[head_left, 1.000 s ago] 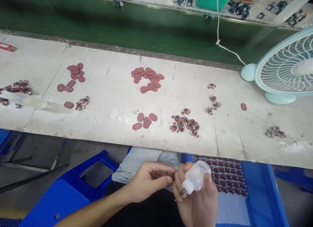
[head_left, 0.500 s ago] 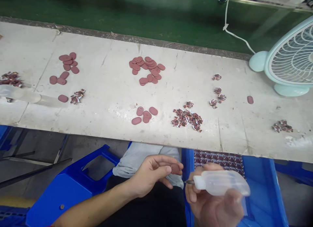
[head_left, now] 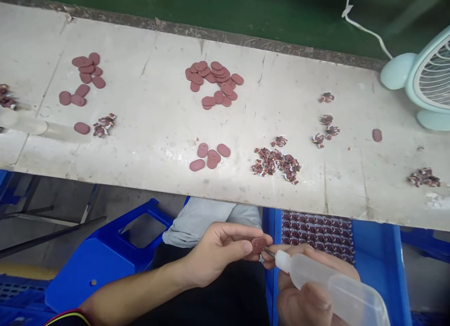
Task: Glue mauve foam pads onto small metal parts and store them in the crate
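Observation:
Between the fingers of my left hand (head_left: 225, 253) is a reddish-brown oval disc (head_left: 259, 244), held over my lap. My right hand (head_left: 309, 288) grips a translucent white squeeze bottle (head_left: 326, 274), its dark pointed tip at the disc's edge; whether anything comes out is too small to see. Ahead on the table lie several loose oval discs (head_left: 224, 150) and a heap of small brown-and-white figures (head_left: 277, 162). A bigger pile of oval discs (head_left: 225, 85) rests farther back.
A blue crate (head_left: 379, 270) holding rows of small brown pieces stands under the table edge at right. At left is a blue stool (head_left: 94, 270). A pale green fan (head_left: 399, 75) sits at the table's right, and another translucent bottle (head_left: 35, 125) at far left.
My right hand has turned the squeeze bottle and brought its tip to the disc in my left hand. The view has shifted slightly, with the table higher in the picture.

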### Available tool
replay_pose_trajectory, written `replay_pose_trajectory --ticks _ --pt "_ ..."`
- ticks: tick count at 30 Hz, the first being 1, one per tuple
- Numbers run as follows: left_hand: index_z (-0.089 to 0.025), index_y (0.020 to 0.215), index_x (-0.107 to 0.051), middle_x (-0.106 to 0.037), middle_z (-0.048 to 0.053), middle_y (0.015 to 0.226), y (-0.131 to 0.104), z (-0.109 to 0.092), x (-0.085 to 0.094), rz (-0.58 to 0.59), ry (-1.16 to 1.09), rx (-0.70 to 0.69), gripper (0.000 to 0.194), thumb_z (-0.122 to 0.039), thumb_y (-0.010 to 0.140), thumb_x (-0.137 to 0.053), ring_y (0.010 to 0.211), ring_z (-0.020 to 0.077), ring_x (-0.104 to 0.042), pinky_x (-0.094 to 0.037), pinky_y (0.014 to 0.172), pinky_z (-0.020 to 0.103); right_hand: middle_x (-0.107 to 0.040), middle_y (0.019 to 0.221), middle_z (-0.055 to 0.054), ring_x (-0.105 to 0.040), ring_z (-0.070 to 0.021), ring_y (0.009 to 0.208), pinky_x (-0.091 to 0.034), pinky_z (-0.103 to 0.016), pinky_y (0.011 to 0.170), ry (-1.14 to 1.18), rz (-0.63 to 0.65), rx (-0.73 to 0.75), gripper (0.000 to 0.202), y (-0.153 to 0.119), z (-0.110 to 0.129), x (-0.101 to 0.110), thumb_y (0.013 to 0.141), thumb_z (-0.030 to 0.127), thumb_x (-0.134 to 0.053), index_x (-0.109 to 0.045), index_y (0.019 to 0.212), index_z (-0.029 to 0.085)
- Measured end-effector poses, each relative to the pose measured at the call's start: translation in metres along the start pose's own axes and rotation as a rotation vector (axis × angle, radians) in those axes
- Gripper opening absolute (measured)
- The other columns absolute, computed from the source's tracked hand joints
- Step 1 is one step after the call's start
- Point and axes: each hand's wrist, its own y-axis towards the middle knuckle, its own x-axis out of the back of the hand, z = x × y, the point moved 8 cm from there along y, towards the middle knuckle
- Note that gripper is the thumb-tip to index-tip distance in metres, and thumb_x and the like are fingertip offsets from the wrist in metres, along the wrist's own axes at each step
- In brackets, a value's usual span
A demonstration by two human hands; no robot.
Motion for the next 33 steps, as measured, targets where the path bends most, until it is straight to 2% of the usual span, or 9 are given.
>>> replay_pose_trajectory --ticks 5,11,17,23,26,29,33 --pt "-0.022 0.109 -0.077 -0.076 0.011 0.117 0.0008 0.0008 0.0004 0.029 0.019 -0.01 0.025 -0.028 0.085 -0.074 0.101 0.0234 -0.073 -0.057 0.092 0.037 -0.065 0.057 -0.003 -0.059 -0.0276 0.048 -0.05 -0.049 0.045 -0.043 -0.026 0.035 0.032 0.0001 0.0024 -0.0009 0.071 0.055 -0.081 -0.073 0.086 0.028" --pt "-0.022 0.111 -0.077 -0.075 0.011 0.118 -0.0002 -0.0011 0.0015 0.034 0.043 -0.032 0.024 -0.027 0.088 -0.072 0.099 0.0231 -0.073 -0.057 0.092 0.038 -0.066 0.064 0.0 -0.061 -0.0265 0.053 -0.052 -0.048 0.047 -0.053 0.011 0.057 0.026 -0.0014 0.0018 -0.0037 0.076 0.051 -0.078 -0.073 0.094 0.033" --pt "-0.02 0.112 -0.076 -0.074 0.012 0.121 -0.0016 -0.0053 0.0 0.041 0.062 -0.053 0.026 -0.026 0.088 -0.071 0.103 0.024 -0.073 -0.058 0.09 0.036 -0.063 0.056 0.001 -0.061 -0.0266 0.046 -0.051 -0.045 0.042 0.001 0.079 0.031 0.029 0.0014 0.0054 -0.0086 0.078 0.056 -0.074 -0.071 0.087 0.028" --pt "-0.019 0.113 -0.076 -0.074 0.012 0.12 -0.0015 -0.0069 -0.0015 0.052 0.08 -0.065 0.025 -0.026 0.088 -0.07 0.101 0.0236 -0.073 -0.058 0.09 0.036 -0.067 0.063 0.001 -0.062 -0.0262 0.049 -0.052 -0.044 0.044 0.008 0.093 0.069 0.027 -0.0014 0.0045 -0.0055 0.078 0.05 -0.076 -0.07 0.093 0.028" --pt "-0.021 0.113 -0.076 -0.074 0.011 0.121 -0.0016 -0.007 -0.0011 0.051 0.07 -0.068 0.025 -0.025 0.089 -0.069 0.103 0.023 -0.073 -0.058 0.09 0.035 -0.065 0.06 0.001 -0.062 -0.0257 0.048 -0.051 -0.044 0.044 0.03 0.114 0.043 0.027 -0.0017 0.0029 -0.0074 0.079 0.052 -0.075 -0.07 0.09 0.027" --pt "-0.022 0.112 -0.076 -0.074 0.01 0.121 -0.0021 -0.0066 -0.0004 0.048 0.051 -0.065 0.024 -0.024 0.089 -0.069 0.102 0.0217 -0.073 -0.058 0.09 0.032 -0.063 0.059 0.001 -0.061 -0.0263 0.048 -0.051 -0.045 0.044 0.057 0.076 -0.001 0.029 -0.0002 0.0034 -0.006 0.078 0.055 -0.075 -0.071 0.089 0.029" --pt "-0.02 0.112 -0.076 -0.074 0.012 0.121 -0.0019 -0.0047 0.0016 0.029 0.042 -0.054 0.025 -0.026 0.088 -0.071 0.1 0.0243 -0.074 -0.059 0.089 0.036 -0.061 0.055 0.0 -0.06 -0.0273 0.047 -0.049 -0.045 0.043 0.059 0.05 -0.035 0.028 0.0021 0.0058 -0.0058 0.075 0.055 -0.078 -0.072 0.086 0.031"
